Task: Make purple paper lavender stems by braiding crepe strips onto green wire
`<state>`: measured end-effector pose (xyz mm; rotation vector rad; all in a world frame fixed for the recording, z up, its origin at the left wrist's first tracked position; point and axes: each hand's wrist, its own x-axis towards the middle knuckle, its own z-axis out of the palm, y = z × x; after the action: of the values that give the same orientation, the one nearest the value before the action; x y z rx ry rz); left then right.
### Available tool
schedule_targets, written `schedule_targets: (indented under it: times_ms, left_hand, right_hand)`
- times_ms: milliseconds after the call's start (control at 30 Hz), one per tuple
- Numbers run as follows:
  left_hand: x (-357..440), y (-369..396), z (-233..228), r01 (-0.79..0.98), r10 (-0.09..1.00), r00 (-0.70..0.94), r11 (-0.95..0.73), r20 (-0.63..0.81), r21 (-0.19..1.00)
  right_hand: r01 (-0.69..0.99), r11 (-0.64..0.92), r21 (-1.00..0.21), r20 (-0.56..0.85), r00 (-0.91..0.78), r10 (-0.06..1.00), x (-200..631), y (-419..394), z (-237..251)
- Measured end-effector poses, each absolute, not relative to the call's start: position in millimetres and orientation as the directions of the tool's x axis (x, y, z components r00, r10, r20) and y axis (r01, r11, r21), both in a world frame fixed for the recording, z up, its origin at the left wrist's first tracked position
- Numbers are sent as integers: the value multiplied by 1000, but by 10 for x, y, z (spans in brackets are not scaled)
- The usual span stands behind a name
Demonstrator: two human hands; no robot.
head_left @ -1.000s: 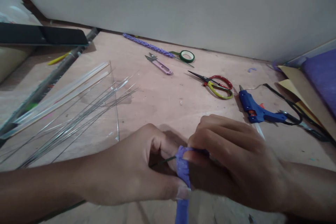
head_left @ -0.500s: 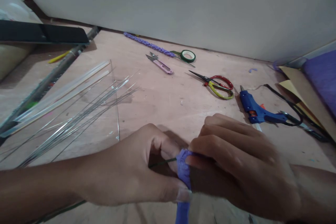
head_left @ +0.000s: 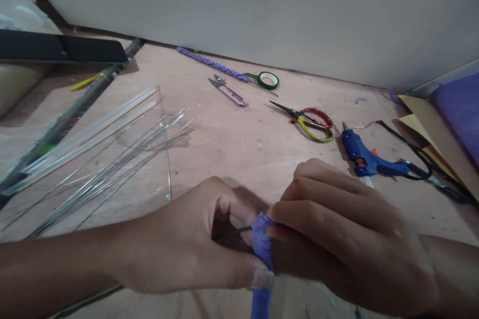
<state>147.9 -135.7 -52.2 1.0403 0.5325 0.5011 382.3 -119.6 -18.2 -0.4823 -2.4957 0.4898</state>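
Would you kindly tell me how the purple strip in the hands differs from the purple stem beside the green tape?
The purple strip looks smooth lower down; the purple stem is bumpy throughout. The strip is pinched by the left hand and right hand; the stem lies on the table. Both are purple.

The strip [head_left: 260, 304] is showing purple and the stem [head_left: 235, 232] is showing dark green. The counter [head_left: 228, 154] is spreading pale pink, flecked with dark specks, and the wires [head_left: 112, 169] are glinting silver. The rod [head_left: 213, 64] is wearing purple, while the tape roll [head_left: 270, 87] is pairing green with a white inside. The scissors [head_left: 297, 114] are combining black blades with red and yellow-green handles. The glue gun [head_left: 364, 158] is displaying blue with orange.
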Motion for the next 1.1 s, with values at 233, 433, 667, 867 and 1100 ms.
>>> schedule_targets:
  times_ms: [233,433,667,867,1100]
  left_hand:
    - [1475,-1369,-529,-127,610,769,438,-190,890]
    - [1488,-1398,-552,-142,629,751,450,-200,882]
    - [1461,-1354,-570,-160,612,776,428,-155,889]
    - [1499,-1420,-595,-179,599,786,454,-150,873]
    - [1457,-1342,-620,-166,581,804,423,-126,891]
  right_hand:
    - [254,864,-436,446,-773,452,3816,-1229,-173]
    - [264,865,-427,410,-796,446,3826,-1244,-138]
    - [278,873,-401,391,-810,438,3810,-1197,-38]
    - [288,888,-359,427,-796,430,3766,-1188,3]
    - [365,833,-415,385,-759,524,3718,-1236,-3]
